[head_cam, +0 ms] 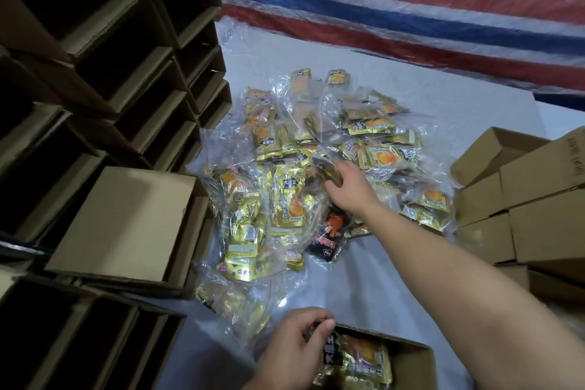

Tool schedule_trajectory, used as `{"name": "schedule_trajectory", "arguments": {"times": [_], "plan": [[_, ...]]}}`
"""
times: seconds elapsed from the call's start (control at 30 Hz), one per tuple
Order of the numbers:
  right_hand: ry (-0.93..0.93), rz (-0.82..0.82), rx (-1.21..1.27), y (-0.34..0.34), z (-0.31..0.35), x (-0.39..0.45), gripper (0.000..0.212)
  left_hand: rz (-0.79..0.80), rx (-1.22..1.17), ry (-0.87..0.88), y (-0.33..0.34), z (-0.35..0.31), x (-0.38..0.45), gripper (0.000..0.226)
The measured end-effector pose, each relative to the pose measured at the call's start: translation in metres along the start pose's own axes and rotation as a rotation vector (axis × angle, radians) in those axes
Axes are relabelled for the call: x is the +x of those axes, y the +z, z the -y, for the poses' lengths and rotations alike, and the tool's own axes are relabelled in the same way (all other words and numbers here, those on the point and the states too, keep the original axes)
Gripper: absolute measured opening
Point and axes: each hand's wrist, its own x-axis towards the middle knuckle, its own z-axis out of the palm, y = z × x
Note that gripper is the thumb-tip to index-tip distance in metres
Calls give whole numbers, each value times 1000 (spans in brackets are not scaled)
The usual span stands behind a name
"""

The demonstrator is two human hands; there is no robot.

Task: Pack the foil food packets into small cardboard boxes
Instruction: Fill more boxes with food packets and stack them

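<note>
We have the right hand (343, 182) stretched out over the heap of gold foil food packets in clear plastic bags (316, 168), mid-tabletop, fingers curled round one small dark-gold packet (329, 174) at the heap's centre. The left hand (297, 348) sits at the near edge, fingers pinching the top of the packets already in the open brown cardboard box (424, 364) by the near edge, w/ gold packets (364, 358) inside.

The relation that counts: the box lies straight back toward us from the right hand, close under the left hand, so the carry is a pull-back along the right forearm. The box packets' long axis runs roughly away from us; the held one prob. wants turning to match. Its own axis we can't tell, it's blurred.

An empty shallow brown box (126, 222) sits by the left edge on the white tabletop (380, 279).
</note>
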Motion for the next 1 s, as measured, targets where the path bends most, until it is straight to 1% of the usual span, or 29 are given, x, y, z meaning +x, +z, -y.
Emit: {"name": "schedule_trajectory", "arguments": {"times": [0.07,0.13,0.2,0.3,0.37,0.47,0.57,0.67,0.73,0.8,0.9,1.0], "plan": [[-14,-57,48,-1,2,-9,62,-4,-12,-22,0,-1,0,10],[-10,-110,171,-3,7,-20,50,3,-28,-28,0,-1,0,13],[9,-130,332,-5,13,-30,40,5,-48,-30,-1,-3,0,14],[59,-206,567,-14,21,-44,17,8,-70,-46,-1,-3,0,12],[113,-249,725,-21,23,-57,16,10,-72,-48,-1,-3,1,10],[254,-269,909,-35,19,-79,11,11,-73,-37,0,-5,2,10],[318,-205,1117,-48,13,-99,24,16,-86,-57,0,-5,1,8],[394,-196,1340,-60,7,-118,30,15,-82,-53,-1,-6,-1,9],[462,-187,1443,-67,5,-134,30,24,-67,-35,-1,-8,-2,11],[490,-160,1456,-68,1,-146,30,40,-25,-25,-2,-11,-1,11],[465,-113,1444,-68,-2,-161,44,76,51,-37,-6,-15,0,12],[430,-118,1381,-68,0,-174,41,80,43,-80,-13,-30,-3,31]]}}
